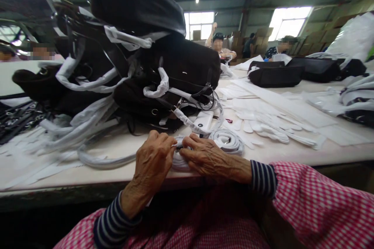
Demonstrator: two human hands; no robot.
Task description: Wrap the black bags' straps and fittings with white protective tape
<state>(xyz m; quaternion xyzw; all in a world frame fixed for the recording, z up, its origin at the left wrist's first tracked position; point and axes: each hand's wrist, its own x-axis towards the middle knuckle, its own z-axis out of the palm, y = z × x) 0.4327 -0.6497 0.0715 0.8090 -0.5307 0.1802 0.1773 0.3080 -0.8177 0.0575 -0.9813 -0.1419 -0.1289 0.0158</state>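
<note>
1. Pink gingham sleeves (pixel 318 206) and navy-striped cuffs (pixel 263 179) fill the bottom of the view, with both forearms reaching forward over the table edge.
2. Left hand (pixel 152 158) is clenched against the near side of a coiled white strap (pixel 179 165), its fingers curled over the top of the coil.
3. Right hand (pixel 209 157) presses in from the opposite side, its fingers meeting the left hand's on the coil. Gripping from both sides seems to keep the loops tight and together.
4. That coil sits at the near edge of a white-topped work table (pixel 102 175), probably because both hands can reach it there without stretching.
5. Just beside it lies a second white coil (pixel 226 142), while a long white-wrapped strap (pixel 102 160) curves across the table on the left.
6. Behind the hands rises a heap of black bags (pixel 175 68) with white-wrapped straps hanging loose, apparently piled high to leave the front of the table free for working.
7. To the right, flat white cut pieces (pixel 265 124) lie fanned out in overlapping rows, and more black bags (pixel 276 76) stand farther along.
8. Co-workers (pixel 219 42) sit at the far end of the table, before stacked cardboard boxes (pixel 260 37).
</note>
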